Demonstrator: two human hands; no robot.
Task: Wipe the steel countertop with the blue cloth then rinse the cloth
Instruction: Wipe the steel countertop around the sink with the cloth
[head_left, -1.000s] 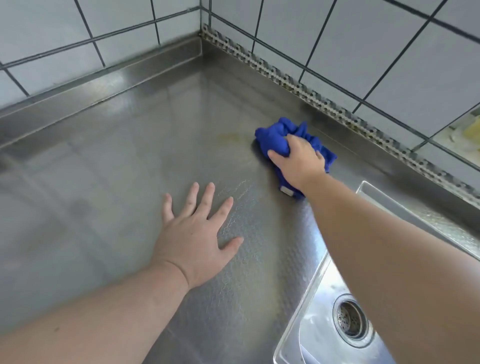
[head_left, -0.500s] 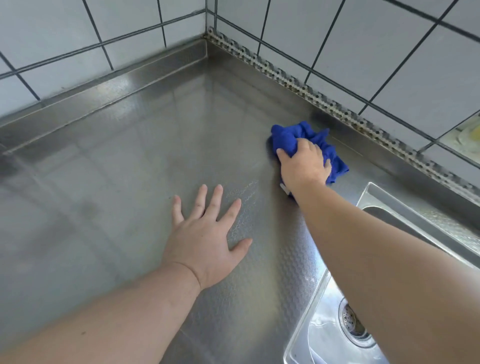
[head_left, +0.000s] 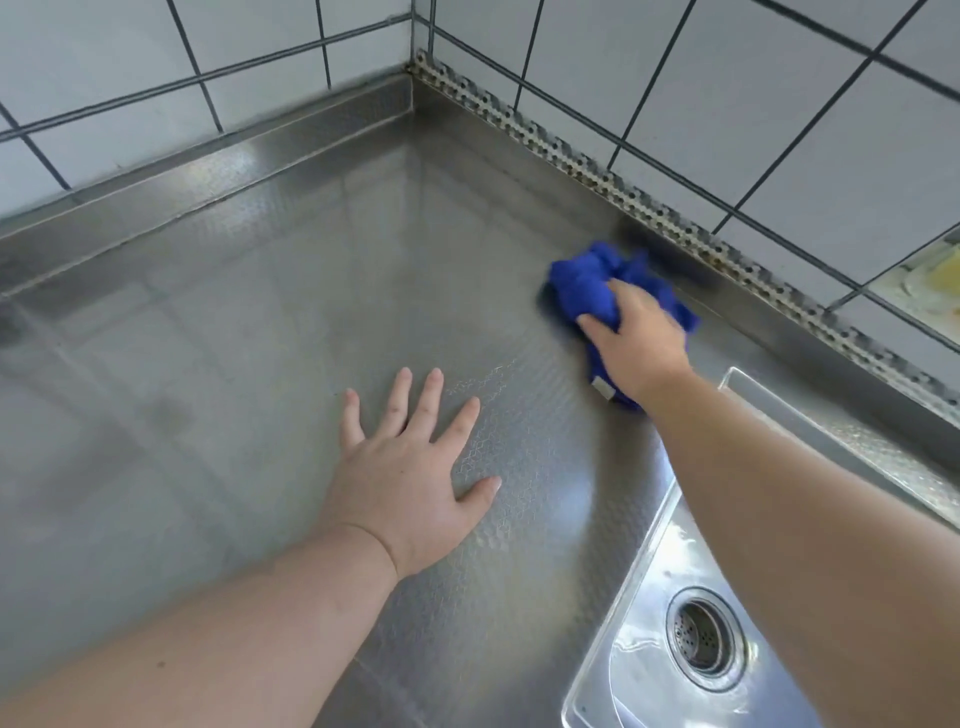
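The right hand (head_left: 641, 340) is closed in a tight grip on the blue cloth (head_left: 584, 288), pressing it down on the steel table (head_left: 249, 322). The cloth sits in the right middle of the frame, near the back wall edge and close to the sink (head_left: 649, 670). A second ago the cloth was a little nearer the middle of the table. Now it has slid to the right, toward the wall. The yellowish mark that showed beside it then is gone now. So the wiping seems to be working, and the rinse has not come yet.

The left hand (head_left: 402, 483) lies flat and open on the table, holding nothing. It has stayed there.

The cloth looks soft and bunched up, with a small white tag. The table is shiny grey metal with a tiny bumpy pattern. The sink in the lower right is smooth and wet-looking, with a round drain (head_left: 701, 636). White square tiles (head_left: 779, 130) with dark lines cover the wall.
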